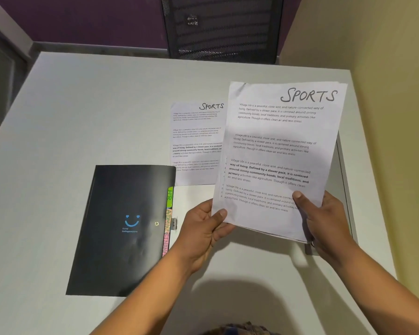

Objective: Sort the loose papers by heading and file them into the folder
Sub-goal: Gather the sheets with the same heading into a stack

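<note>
Pale grey tabletop (107,105) carries your closed black plastic folder (124,228) with coloured tabs. Your left hand (203,228) and right hand (324,221) each pinch the white paper stack (276,153) headed SPORTS, lifted beside a lone SPORTS sheet (196,141). You're sorting; next, probably lay the top page there.
</note>
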`<state>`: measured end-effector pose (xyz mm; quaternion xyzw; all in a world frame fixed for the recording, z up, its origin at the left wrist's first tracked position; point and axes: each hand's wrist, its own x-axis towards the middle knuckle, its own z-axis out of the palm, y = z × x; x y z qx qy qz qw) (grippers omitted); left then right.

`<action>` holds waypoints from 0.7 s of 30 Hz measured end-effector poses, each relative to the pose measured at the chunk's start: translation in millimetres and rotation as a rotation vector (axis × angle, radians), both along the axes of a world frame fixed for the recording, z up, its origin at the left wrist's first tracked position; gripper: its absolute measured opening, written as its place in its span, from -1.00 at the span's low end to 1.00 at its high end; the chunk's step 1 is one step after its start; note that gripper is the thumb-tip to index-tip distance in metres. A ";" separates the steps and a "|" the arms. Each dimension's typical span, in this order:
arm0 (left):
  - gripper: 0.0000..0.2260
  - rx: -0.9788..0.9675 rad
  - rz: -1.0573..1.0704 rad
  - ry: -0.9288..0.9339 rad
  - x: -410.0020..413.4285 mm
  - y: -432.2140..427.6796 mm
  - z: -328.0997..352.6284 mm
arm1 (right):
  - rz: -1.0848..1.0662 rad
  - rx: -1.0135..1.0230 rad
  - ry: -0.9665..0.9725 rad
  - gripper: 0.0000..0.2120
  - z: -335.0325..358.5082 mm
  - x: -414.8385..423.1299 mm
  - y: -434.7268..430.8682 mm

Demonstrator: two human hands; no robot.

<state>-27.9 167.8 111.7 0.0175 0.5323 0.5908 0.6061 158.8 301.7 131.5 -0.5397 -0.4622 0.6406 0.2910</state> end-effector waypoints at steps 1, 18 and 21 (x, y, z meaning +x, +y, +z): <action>-0.79 -0.040 -0.012 0.046 -1.0 0.1 -2.3 | 0.003 0.009 -0.007 -0.78 -1.6 0.4 -0.1; -0.52 -0.674 -0.199 1.163 -152.1 99.3 -73.2 | -0.070 0.021 -0.210 -0.80 -35.9 2.7 42.8; -0.41 -0.824 -0.325 1.214 -157.9 113.5 -83.1 | -0.059 0.030 -0.199 -0.85 -43.0 1.8 49.3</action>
